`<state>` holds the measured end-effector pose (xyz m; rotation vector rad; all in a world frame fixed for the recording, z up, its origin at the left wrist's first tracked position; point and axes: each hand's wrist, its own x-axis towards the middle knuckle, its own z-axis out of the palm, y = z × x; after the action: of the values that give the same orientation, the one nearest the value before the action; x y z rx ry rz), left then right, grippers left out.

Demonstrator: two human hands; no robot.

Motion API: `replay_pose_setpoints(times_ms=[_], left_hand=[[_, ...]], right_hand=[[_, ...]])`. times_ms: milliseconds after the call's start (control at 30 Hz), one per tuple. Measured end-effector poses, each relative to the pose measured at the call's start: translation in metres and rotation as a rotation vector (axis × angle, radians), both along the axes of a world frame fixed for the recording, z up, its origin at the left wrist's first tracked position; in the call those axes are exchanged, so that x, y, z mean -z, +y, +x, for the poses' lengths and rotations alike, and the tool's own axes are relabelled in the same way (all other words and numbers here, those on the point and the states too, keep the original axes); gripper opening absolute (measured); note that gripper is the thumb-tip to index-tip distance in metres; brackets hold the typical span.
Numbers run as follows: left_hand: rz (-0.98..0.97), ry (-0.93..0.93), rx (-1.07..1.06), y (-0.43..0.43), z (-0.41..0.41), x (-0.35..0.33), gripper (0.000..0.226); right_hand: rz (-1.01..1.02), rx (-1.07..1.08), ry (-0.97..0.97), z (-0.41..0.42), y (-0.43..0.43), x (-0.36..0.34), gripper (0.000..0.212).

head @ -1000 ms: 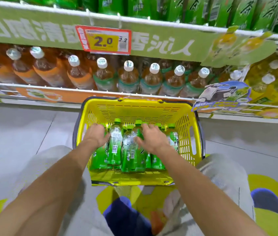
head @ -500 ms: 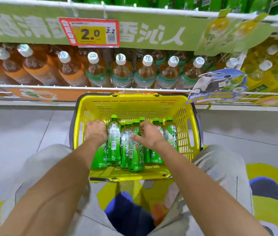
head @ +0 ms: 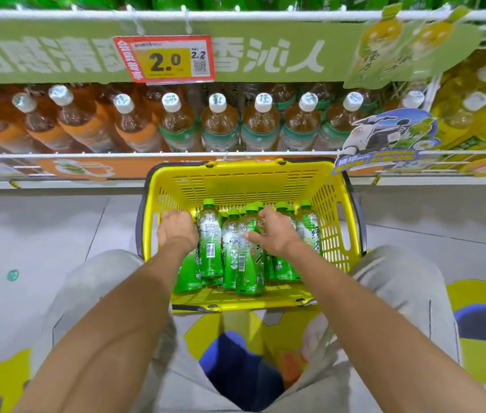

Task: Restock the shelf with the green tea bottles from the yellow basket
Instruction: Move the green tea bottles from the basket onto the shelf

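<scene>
Since earlier: both hands barely shifted. Left hand (head: 177, 231) curled over the leftmost of the green tea bottles (head: 211, 245); right hand (head: 276, 232) spread across middle ones, grip seemingly unclosed. Bottles upright in yellow basket (head: 235, 180). Beyond: shelf (head: 146, 155), price tag (head: 165, 59).

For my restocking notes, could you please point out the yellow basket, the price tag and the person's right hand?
yellow basket (head: 237, 181): head view, on its far inner wall.
price tag (head: 170, 61): head view, on its yellow panel.
right hand (head: 276, 232): head view, on its back.
</scene>
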<state>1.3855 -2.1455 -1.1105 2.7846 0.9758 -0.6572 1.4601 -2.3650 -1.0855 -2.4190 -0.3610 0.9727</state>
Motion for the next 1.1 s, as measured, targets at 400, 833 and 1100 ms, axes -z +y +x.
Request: replay_pose_setpoints(times_ms=[400,833,1100], left_hand=[[-0.300,-0.292,-0.089,0.007,-0.022,-0.016,0.060],[-0.478,-0.313,-0.207,0.002,-0.030,-0.022,0.074],[-0.829,-0.451,-0.301,-0.010,-0.028,-0.021,0.065]], right_hand=[[0.063,0.067,-0.008,-0.007,-0.001,-0.002,0.077],[0.070,0.135,-0.008,-0.016,0.012,0.004,0.075],[0.136,0.194,0.119,-0.008,0.009,-0.005,0.068]])
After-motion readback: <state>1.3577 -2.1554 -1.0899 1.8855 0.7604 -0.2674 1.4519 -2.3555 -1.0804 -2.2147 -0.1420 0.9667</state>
